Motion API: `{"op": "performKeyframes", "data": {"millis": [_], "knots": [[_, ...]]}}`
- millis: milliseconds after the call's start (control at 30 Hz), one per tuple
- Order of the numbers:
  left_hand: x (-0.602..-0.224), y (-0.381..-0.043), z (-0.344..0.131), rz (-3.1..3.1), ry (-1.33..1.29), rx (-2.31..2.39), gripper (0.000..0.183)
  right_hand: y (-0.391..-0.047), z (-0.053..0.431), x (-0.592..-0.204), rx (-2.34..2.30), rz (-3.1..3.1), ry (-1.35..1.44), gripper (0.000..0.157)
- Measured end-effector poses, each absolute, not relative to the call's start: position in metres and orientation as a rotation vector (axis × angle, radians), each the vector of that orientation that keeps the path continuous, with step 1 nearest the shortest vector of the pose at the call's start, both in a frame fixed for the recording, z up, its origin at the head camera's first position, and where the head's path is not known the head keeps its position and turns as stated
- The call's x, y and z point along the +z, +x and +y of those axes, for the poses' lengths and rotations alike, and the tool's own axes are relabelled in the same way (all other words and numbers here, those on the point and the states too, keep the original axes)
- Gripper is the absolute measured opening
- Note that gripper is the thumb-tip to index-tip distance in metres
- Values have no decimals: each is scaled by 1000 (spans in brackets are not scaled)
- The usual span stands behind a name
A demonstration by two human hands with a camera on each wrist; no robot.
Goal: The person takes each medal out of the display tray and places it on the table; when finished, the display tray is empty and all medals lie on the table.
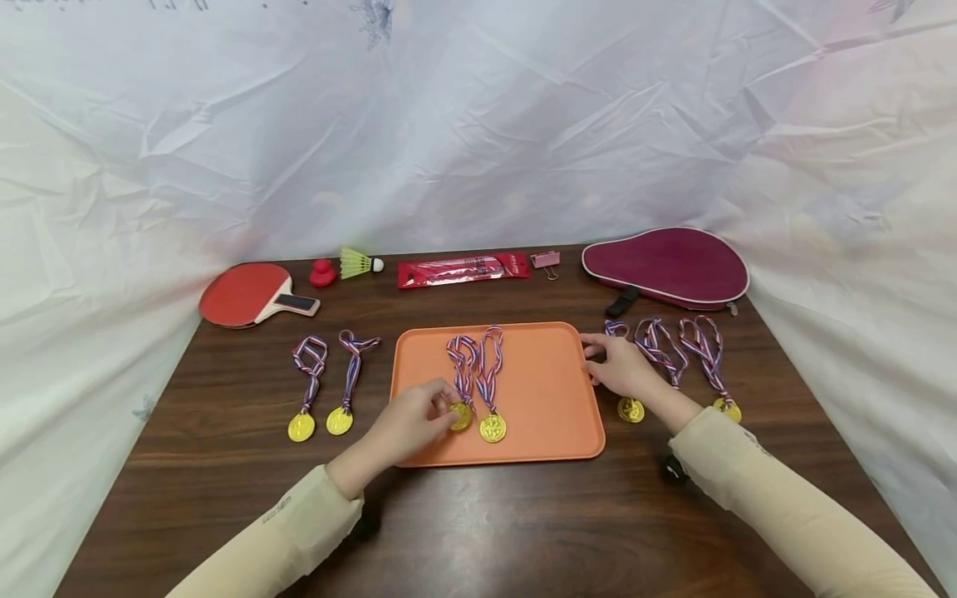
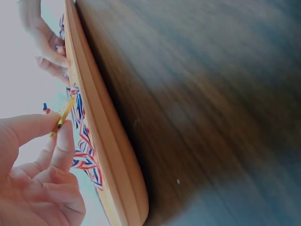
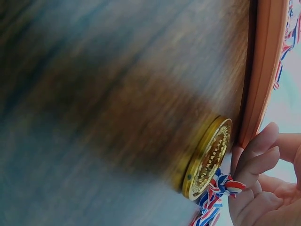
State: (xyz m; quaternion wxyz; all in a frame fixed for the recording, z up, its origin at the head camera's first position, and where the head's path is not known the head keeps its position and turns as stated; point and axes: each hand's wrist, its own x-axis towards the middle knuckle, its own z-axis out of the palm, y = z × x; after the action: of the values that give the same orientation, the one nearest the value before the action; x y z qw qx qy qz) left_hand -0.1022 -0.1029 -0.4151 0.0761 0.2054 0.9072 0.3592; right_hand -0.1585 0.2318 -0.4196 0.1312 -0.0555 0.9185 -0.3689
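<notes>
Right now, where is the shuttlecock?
In the head view, the shuttlecock lies left of centre near the far edge of the table, between the red toy and the red packet.

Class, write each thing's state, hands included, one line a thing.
Tray: right way up
Left hand: pinching a medal
Right hand: at tray's rim, grip unclear
Held medal: tilted
Other tray medal: flat
Left two medals: flat on table
Right three medals: on table, partly hidden
Paddle: red side up
Shuttlecock: on its side
Packet: flat, seal unclear
Binder clip: gripping nothing
Paddle case: apparently zipped
</notes>
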Motion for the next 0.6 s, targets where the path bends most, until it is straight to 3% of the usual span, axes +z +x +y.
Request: {"op": "performKeyframes", "data": {"millis": [600], "knots": [[-381,-117,-132,2830,639,1105,14,-159,232,-418,-1077,2648,-153,49]]}}
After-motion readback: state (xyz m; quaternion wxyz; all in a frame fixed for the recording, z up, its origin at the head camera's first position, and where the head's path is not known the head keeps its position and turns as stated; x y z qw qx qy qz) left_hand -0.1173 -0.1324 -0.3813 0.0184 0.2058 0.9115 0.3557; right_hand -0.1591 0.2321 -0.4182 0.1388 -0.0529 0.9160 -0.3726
